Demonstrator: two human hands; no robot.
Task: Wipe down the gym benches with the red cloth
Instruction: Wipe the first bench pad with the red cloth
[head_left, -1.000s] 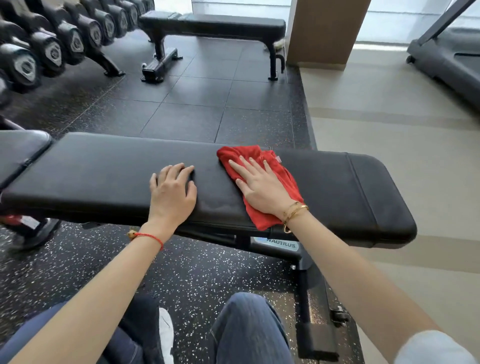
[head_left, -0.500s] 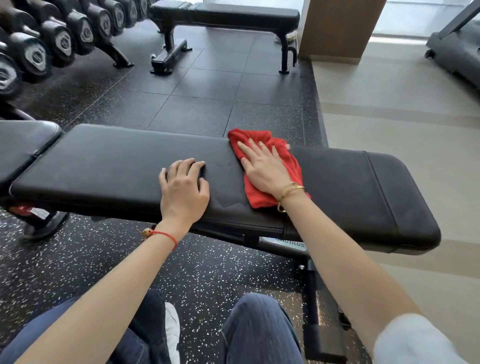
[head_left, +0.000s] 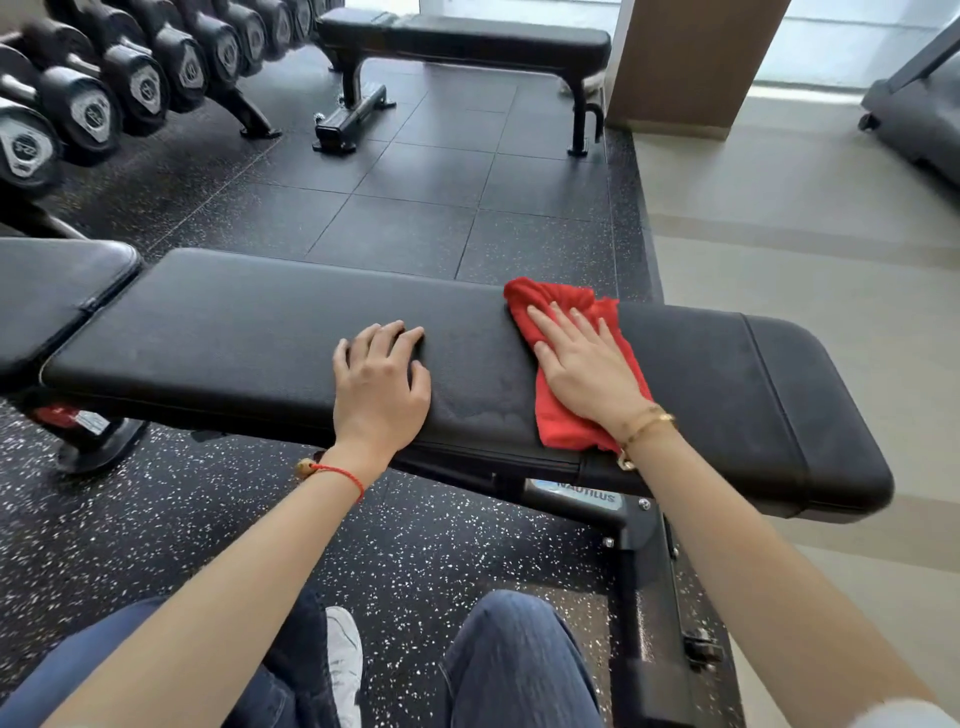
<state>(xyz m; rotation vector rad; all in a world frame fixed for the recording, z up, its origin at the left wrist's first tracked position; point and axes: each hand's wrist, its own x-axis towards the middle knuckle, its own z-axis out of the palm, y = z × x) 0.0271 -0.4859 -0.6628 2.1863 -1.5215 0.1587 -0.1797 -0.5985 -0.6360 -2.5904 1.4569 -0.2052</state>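
A long black padded bench (head_left: 249, 332) runs across the view in front of me. The red cloth (head_left: 558, 410) lies on its pad right of centre, reaching from the far edge to the near edge. My right hand (head_left: 584, 371) presses flat on the cloth with straight fingers. My left hand (head_left: 379, 382) rests on the bare pad to the left of the cloth, its fingers lightly bent and holding nothing. A second black bench (head_left: 467, 36) stands farther back.
A rack of black dumbbells (head_left: 135, 83) lines the left side. Another black pad (head_left: 47, 291) adjoins the bench at left. A brown pillar (head_left: 691, 62) and a treadmill (head_left: 919, 114) stand at the back right. My knees are below the bench.
My right hand has slid the red cloth to the right along the pad. My left hand has stayed on the pad. A damp mark shows between the hands.
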